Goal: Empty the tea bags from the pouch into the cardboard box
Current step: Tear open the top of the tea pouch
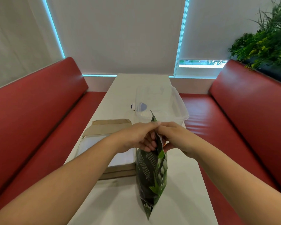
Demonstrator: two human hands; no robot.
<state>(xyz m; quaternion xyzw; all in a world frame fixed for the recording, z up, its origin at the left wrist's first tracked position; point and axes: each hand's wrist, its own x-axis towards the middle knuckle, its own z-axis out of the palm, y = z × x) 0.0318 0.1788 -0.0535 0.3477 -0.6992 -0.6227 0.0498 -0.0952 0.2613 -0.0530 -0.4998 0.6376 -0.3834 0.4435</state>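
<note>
Both hands, left (136, 138) and right (173, 137), pinch the top of the pouch (151, 172), which stands upright on the table (182, 200) just right of the open box (104, 127), so tipping goes leftward, the left hand's side.

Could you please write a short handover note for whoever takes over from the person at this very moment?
Left hand and right hand: both pinch the top edge of the dark green printed foil pouch, which stands upright on the white table.
The open brown cardboard box lies left of the pouch, flaps spread; no tea bags show in it.
A clear plastic tub stands behind.
Done: pouch gripped at its top.
Left: open it, tip the tea bags into the box.
</note>
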